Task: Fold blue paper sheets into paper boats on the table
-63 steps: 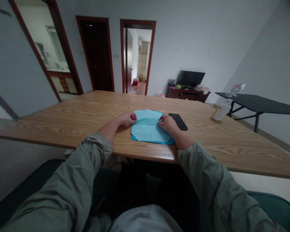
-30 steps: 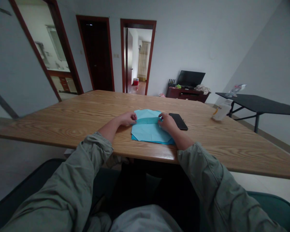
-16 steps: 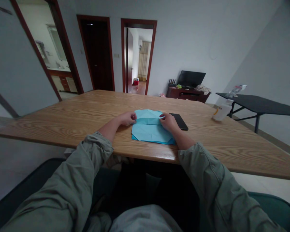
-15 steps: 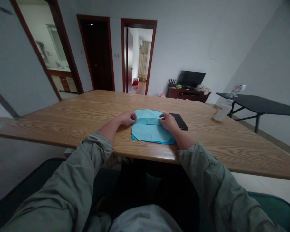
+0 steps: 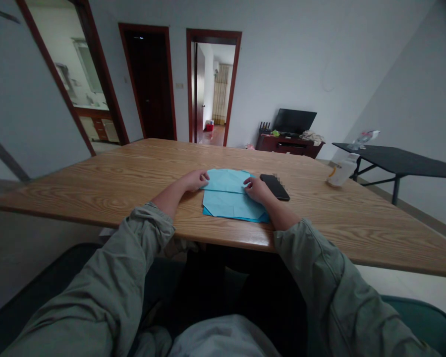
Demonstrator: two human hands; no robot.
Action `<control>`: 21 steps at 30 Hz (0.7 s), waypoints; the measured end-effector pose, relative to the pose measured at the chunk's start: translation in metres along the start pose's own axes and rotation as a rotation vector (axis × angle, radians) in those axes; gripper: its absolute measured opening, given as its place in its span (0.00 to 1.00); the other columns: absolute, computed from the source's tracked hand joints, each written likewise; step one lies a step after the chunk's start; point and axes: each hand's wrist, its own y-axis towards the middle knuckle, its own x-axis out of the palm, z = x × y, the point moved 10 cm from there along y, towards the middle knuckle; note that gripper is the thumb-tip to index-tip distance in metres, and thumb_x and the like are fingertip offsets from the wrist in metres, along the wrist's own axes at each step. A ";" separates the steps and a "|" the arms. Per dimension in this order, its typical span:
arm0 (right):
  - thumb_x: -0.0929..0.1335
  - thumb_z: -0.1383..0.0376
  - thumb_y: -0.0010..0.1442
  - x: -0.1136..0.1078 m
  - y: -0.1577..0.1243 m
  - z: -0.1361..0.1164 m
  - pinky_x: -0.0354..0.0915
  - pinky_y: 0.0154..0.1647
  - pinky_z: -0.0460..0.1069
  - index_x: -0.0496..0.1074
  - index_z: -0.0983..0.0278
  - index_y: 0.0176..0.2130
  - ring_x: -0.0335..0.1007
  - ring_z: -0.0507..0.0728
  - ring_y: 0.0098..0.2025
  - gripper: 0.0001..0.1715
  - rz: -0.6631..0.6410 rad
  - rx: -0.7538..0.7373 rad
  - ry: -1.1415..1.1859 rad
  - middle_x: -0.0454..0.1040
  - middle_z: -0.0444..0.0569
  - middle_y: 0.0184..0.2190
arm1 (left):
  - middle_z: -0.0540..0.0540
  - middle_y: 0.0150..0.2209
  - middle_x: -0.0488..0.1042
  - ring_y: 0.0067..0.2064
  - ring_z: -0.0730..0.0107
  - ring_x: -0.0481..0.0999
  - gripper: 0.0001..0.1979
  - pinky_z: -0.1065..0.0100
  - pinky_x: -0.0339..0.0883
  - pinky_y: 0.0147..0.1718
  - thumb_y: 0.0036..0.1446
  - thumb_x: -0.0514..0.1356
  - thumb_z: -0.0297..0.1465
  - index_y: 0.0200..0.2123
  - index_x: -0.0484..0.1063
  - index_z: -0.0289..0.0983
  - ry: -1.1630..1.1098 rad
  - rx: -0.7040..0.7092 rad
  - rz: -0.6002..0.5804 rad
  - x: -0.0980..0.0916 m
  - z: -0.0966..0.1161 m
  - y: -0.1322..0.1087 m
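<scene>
A sheet of light blue folded paper (image 5: 228, 203) lies near the table's front edge, with a crease running across its middle and slanted lower corners. A darker blue layer shows along its bottom edge. My left hand (image 5: 196, 180) has its fingers curled at the paper's left edge, near the crease. At the right edge, my right hand (image 5: 256, 189) pinches the paper with thumb and fingers close together. The fingertips of both hands partly cover the paper's edges.
A flat black tablet-like object (image 5: 275, 187) lies just right of my right hand. Farther right stands a translucent plastic container (image 5: 341, 172). The wooden table (image 5: 134, 168) spreads around the paper. Beyond it are a black folding table (image 5: 401, 159) and a television (image 5: 295, 121).
The paper's upper flap, which was raised with a darker band under it, now lies flatter towards me. Both hands have shifted only slightly.
</scene>
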 end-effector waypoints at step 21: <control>0.64 0.64 0.62 -0.093 -0.092 -0.107 0.65 0.41 0.49 0.73 0.61 0.43 0.69 0.54 0.38 0.10 0.382 -0.443 0.097 0.73 0.49 0.38 | 0.48 0.31 0.75 0.28 0.74 0.70 0.15 0.73 0.60 0.25 0.49 0.63 0.35 0.40 0.74 0.36 0.113 -0.056 -0.062 0.004 -0.003 -0.001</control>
